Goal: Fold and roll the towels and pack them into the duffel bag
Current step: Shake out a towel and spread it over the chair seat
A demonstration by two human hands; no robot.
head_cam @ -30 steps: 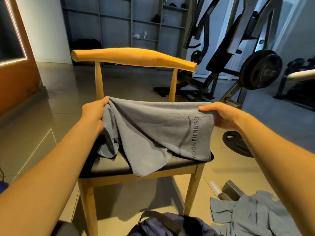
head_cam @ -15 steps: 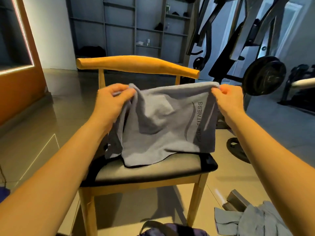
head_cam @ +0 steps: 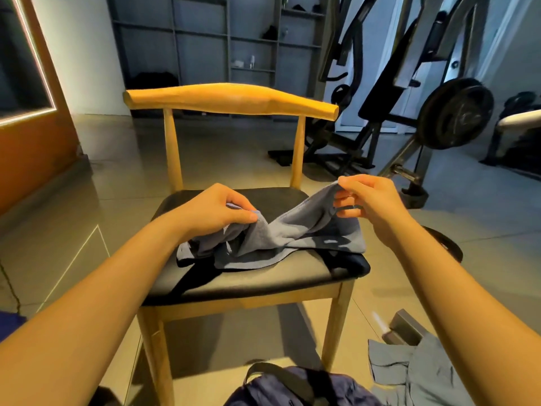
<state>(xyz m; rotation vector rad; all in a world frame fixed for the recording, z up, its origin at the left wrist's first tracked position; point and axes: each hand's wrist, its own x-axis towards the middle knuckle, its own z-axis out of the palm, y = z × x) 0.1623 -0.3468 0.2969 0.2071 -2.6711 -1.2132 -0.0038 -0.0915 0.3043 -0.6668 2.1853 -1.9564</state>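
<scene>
A grey towel point(head_cam: 295, 238) lies bunched on the black seat of a wooden chair point(head_cam: 251, 284). My left hand point(head_cam: 213, 209) pinches its left corner low over the seat. At the right, my right hand point(head_cam: 369, 200) pinches the other top corner, lifted a little above the seat. The towel sags between the two hands. A dark blue duffel bag point(head_cam: 298, 388) sits on the floor in front of the chair, at the bottom edge of the view. More grey towels point(head_cam: 409, 373) lie in a heap on the floor at the bottom right.
The chair's wooden backrest point(head_cam: 231, 99) rises behind the seat. A weight machine with a black plate point(head_cam: 455, 112) stands at the right rear. A grey box point(head_cam: 405, 328) lies beside the towel heap. Shelves point(head_cam: 228, 42) line the back wall.
Both hands have come down with the towel, from held up and spread in front of the backrest to bunched on the seat. The camera has tilted down.
</scene>
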